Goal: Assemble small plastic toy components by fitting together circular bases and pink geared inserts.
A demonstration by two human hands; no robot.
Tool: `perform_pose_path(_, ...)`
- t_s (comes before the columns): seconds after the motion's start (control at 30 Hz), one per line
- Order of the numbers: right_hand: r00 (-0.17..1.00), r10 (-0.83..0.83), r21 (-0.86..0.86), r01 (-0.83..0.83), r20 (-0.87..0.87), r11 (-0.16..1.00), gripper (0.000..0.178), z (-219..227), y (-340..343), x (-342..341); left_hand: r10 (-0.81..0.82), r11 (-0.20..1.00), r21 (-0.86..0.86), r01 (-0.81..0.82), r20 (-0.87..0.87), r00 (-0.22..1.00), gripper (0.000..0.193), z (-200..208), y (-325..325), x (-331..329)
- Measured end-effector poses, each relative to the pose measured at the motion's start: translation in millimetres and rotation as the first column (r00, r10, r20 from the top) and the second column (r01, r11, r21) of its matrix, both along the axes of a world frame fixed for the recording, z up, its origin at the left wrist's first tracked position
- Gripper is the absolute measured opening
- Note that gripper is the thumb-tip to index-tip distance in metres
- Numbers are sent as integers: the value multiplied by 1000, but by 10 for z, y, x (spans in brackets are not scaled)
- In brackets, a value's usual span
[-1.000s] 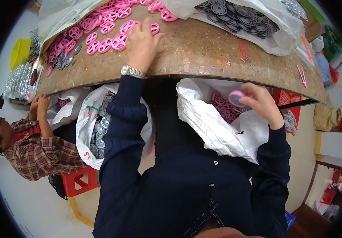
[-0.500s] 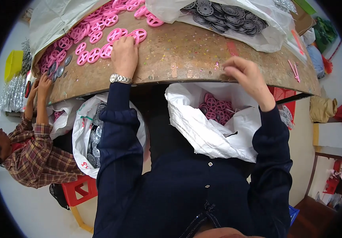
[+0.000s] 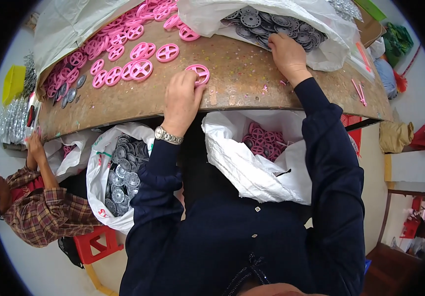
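A pink ring-shaped wheel with crossed spokes is pinched between the thumb and fingers of my left hand, close to the table's front edge. My right hand reaches to a pile of dark grey ridged discs at the mouth of a white sack. Its fingers are bent and pressed together at the near side of that pile; what is between them, if anything, is hidden. Left of my left hand lie several loose pink wheels, with a larger heap of them behind.
Below the table edge, an open white sack holds pink wheels. Another bag holds grey discs. A co-worker in a checked shirt sits at the left near a red stool. Thin pink sticks lie at the table's right.
My left hand has come right and nearer with a pink wheel, away from the row. From over the table edge, my right hand has moved forward to the grey discs.
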State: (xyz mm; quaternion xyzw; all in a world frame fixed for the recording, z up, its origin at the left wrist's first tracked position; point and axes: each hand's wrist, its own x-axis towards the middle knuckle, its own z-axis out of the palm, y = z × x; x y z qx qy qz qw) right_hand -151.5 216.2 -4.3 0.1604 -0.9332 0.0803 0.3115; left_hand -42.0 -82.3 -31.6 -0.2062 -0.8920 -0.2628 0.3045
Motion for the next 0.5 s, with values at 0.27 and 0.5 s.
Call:
perform_pose_path(0.27, 995, -1, 208, 21, -95, 978, 8, -77, -30, -216, 3, 997, -72, -7, -56, 998, 20, 52, 30, -32)
perform_pose_path(0.5, 995, -9, -130, -4, -97, 992, 17, 133, 102, -2, -17, 971, 240, 23, -26, 1000, 13, 54, -29, -30)
